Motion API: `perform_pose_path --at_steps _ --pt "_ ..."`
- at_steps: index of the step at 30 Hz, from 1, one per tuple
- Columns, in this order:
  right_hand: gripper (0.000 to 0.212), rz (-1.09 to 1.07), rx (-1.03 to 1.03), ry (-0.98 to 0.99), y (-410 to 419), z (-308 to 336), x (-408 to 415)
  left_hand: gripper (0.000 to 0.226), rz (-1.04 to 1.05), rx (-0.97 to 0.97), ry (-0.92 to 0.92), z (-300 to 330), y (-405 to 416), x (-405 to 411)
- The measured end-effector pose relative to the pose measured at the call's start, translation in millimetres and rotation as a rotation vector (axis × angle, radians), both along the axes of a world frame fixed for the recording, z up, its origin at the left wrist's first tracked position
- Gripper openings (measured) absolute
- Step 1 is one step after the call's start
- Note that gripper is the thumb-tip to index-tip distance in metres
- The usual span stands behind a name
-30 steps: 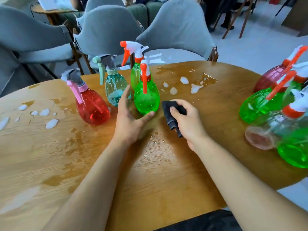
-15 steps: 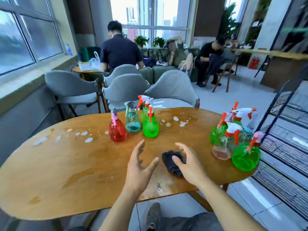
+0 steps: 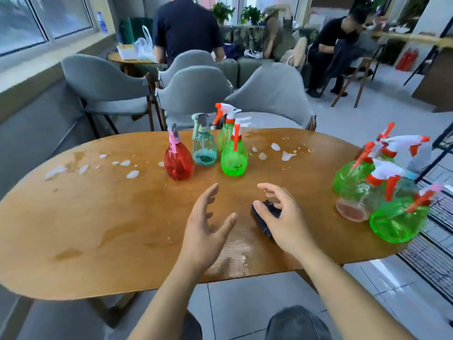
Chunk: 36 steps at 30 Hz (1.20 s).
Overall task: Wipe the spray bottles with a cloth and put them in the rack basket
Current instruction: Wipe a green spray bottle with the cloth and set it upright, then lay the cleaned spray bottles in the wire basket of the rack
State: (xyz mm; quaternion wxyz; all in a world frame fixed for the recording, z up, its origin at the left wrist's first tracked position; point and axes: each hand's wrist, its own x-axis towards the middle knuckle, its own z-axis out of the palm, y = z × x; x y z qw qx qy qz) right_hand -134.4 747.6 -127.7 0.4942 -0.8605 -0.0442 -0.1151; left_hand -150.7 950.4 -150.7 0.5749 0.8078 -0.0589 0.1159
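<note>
A red spray bottle (image 3: 178, 163), a teal one (image 3: 204, 149) and a green one (image 3: 233, 158) stand at the middle back of the wooden table (image 3: 98, 217), with another green bottle (image 3: 225, 133) behind them. Several more bottles (image 3: 382, 192) crowd the table's right end. A dark cloth (image 3: 266, 213) lies on the table. My right hand (image 3: 284, 219) hovers over it with spread, relaxed fingers and holds nothing. My left hand (image 3: 207, 227) is open above the table, short of the green bottle. A black rack (image 3: 438, 209) stands at the right edge.
White foam blobs (image 3: 132, 174) and wet patches lie on the tabletop. Grey chairs (image 3: 193, 94) stand behind the table. People sit at the back of the room. My knees (image 3: 294, 322) show below the table's near edge.
The view has pulled back from the table. My left hand has come off the green bottle. My right hand has let go of the cloth and lifted above it.
</note>
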Motion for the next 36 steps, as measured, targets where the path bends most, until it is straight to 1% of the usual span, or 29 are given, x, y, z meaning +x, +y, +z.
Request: perform_pose_path --at_steps 4,8,10,13,19,22,25,28,36 --pt "0.034 0.009 0.001 0.031 5.2 -12.0 51.9 0.073 -0.018 0.020 0.003 -8.9 -6.3 53.1" --pt "0.037 0.008 0.021 0.142 5.1 12.1 80.5 0.073 -0.025 0.040 0.076 22.1 -15.5 82.9" --pt "0.038 0.017 0.023 0.217 -0.2 42.3 78.8 0.072 -0.033 0.042 0.125 52.9 -22.9 82.1" --pt "0.038 0.024 0.008 0.291 -13.7 104.3 66.7 0.072 -0.064 0.057 0.205 116.2 -34.7 75.5" --pt "0.039 0.014 -0.111 0.313 -59.1 239.1 43.9 0.069 -0.190 0.109 0.310 257.3 -78.8 67.0" --pt "0.039 -0.006 -0.180 0.303 -99.1 280.8 40.6 0.072 -0.225 0.146 0.292 299.4 -106.6 72.7" --pt "0.040 -0.078 -0.179 0.296 -141.8 305.4 41.0 0.070 -0.256 0.140 0.294 318.4 -137.9 84.4" --pt "0.039 -0.138 -0.169 0.304 -176.8 317.1 41.6 0.069 -0.306 0.107 0.293 322.6 -168.9 97.5" --pt "0.040 -0.297 -0.146 0.375 -243.9 302.1 34.1 0.070 -0.455 0.097 0.298 295.8 -240.7 131.7"
